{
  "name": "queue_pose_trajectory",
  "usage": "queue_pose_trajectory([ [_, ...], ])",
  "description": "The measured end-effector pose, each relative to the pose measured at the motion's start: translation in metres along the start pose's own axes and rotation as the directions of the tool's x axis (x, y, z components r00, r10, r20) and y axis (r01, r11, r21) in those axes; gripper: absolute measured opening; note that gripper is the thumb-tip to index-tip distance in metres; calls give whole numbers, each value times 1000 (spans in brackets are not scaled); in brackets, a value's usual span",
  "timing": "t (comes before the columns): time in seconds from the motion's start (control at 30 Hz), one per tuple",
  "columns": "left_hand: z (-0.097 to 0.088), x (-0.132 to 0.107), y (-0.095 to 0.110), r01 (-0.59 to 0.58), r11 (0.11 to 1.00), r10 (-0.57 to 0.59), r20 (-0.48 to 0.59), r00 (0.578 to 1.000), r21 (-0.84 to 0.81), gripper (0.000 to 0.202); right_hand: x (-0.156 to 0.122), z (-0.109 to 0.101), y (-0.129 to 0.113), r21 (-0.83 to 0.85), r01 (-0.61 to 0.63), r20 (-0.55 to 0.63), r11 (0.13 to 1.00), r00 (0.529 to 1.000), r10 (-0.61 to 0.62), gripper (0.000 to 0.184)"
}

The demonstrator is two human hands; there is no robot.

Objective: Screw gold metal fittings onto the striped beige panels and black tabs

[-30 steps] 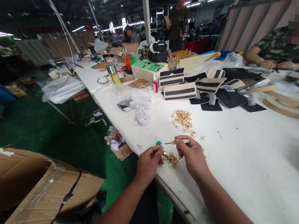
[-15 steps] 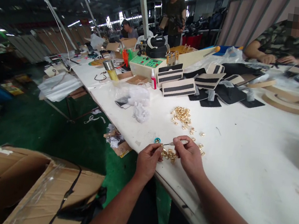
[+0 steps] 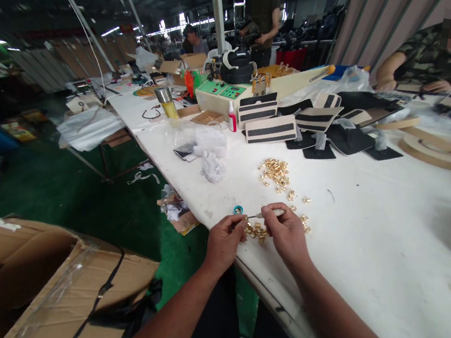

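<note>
My left hand is closed in a pinch on a small gold metal fitting at the near edge of the white table. My right hand is closed around a thin pale-handled tool whose tip points left toward that fitting. A small heap of gold fittings lies between the two hands. A larger pile of the same fittings lies farther back. A little blue ring rests just beyond my left thumb.
Striped cream-and-black panels, black cut pieces, a green-topped control box and crumpled plastic crowd the far table. Another person works at the far right; others stand behind. An open cardboard box sits at lower left on the green floor.
Both hands stay together over the small heap, shifting only slightly as the view drifts. The person standing in the background has turned.
</note>
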State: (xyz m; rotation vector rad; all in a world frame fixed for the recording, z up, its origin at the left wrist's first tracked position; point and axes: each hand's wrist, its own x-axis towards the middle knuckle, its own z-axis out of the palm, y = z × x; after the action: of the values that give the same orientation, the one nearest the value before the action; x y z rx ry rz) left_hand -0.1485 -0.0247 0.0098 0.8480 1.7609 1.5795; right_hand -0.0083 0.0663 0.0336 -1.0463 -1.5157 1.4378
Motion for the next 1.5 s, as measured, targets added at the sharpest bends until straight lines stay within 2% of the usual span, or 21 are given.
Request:
queue_pose_trajectory([
  [0.27, 0, -2, -3, -35, 998, 34, 11, 999, 58, 29, 1, 0, 3, -63, 32, 6, 997, 999, -32, 40],
  [0.43, 4, -7, -5, -194, 961, 196, 11, 981, 199, 20, 2, -4, -8, -237, 115, 62, 965, 993, -103, 30],
  [0.5, 5, -8, -5, -240, 941, 243, 18, 970, 239, 17, 4, -7, -11, -240, 111, 85, 965, 992, -93, 30],
  [0.57, 6, -8, -4, -261, 934, 261, 33, 965, 246, 16, 8, -10, -11, -155, 47, 81, 987, 996, -35, 32],
  [0.63, 7, -8, -2, -274, 931, 272, 43, 961, 243, 15, 12, -14, -10, 7, -44, 48, 999, 998, 44, 33],
  [0.7, 6, -8, -2, -293, 923, 286, 65, 956, 249, 14, 18, -19, -9, 172, -85, -3, 981, 996, 87, 34],
  [0.83, 6, -5, -1, -362, 878, 322, 173, 931, 315, 13, 33, -36, -6, 376, -43, -138, 926, 985, 102, 31],
  [1.0, 11, 2, 12, -431, 760, 305, 318, 897, 487, 21, 47, -62, -6, 504, 6, -258, 864, 955, 144, 29],
  [1.13, 34, 15, 34, -511, 620, 319, 403, 858, 596, 25, 52, -74, -9, 534, 50, -315, 844, 938, 144, 29],
  [1.2, 55, 27, 44, -567, 531, 306, 481, 822, 630, 27, 54, -77, -10, 549, 66, -340, 833, 928, 150, 29],
  [1.3, 90, 48, 54, -639, 376, 218, 606, 765, 671, 31, 56, -79, -10, 569, 80, -359, 818, 920, 159, 30],
  [1.4, 118, 66, 58, -674, 317, 140, 670, 729, 667, 22, 58, -81, -9, 586, 81, -355, 806, 920, 166, 31],
  [1.5, 134, 79, 57, -666, 314, 90, 677, 730, 676, 15, 59, -81, -7, 594, 80, -347, 800, 923, 166, 31],
])
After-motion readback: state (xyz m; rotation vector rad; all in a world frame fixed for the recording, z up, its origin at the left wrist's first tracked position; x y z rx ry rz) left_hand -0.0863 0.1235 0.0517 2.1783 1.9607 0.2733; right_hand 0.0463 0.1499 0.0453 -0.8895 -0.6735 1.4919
